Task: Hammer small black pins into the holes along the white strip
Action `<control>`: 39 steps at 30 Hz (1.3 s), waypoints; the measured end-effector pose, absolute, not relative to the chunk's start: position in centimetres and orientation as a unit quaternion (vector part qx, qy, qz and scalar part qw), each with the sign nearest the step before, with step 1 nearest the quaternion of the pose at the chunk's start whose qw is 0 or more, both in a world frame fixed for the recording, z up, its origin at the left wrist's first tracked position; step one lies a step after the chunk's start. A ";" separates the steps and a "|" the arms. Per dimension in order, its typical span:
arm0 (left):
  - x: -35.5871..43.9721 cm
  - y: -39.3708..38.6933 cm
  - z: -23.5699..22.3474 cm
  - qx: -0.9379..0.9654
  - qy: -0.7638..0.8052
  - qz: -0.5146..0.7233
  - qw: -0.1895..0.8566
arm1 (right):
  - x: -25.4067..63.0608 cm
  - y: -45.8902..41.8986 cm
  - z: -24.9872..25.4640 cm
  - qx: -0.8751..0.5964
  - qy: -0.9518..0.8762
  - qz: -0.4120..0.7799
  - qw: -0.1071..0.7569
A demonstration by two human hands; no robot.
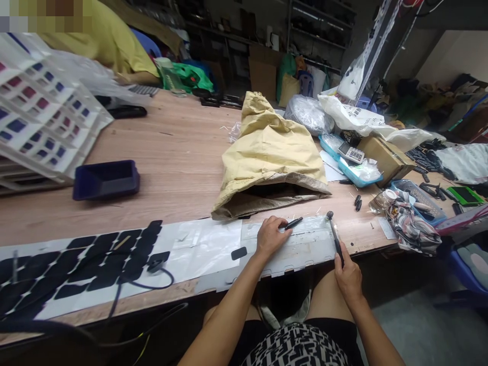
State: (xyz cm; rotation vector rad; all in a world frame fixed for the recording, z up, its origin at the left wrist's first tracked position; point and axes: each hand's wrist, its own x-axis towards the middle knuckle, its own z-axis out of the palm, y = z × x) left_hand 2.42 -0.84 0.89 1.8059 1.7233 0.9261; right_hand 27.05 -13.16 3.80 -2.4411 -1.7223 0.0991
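Note:
My left hand (270, 235) is closed on a slim black piece (294, 222), pinching it by one end just above a pale board (301, 254) at the table's front edge. A small hammer (334, 230) with a rounded metal head and dark handle is gripped in my right hand (348, 277). Its head is up beside the board's right end, apart from the black piece. Close to my left forearm lies a flat black rounded pad (239, 253). Right behind the board, a yellow sack (272, 147) lies with its dark mouth facing me.
Black pads (110, 249) in rows cover a white sheet at left, with a black cable across them. A dark blue tray (107, 180) and white crate (49, 112) stand behind. Blue baskets (360, 175), a calculator (351, 152) and a cardboard box (387, 157) crowd the right. A person in yellow (110, 40) sits opposite.

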 end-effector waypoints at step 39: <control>3.4 -0.9 1.6 0.641 0.636 0.333 0.273 | 22.7 -14.1 6.0 -0.682 -0.661 0.189 0.249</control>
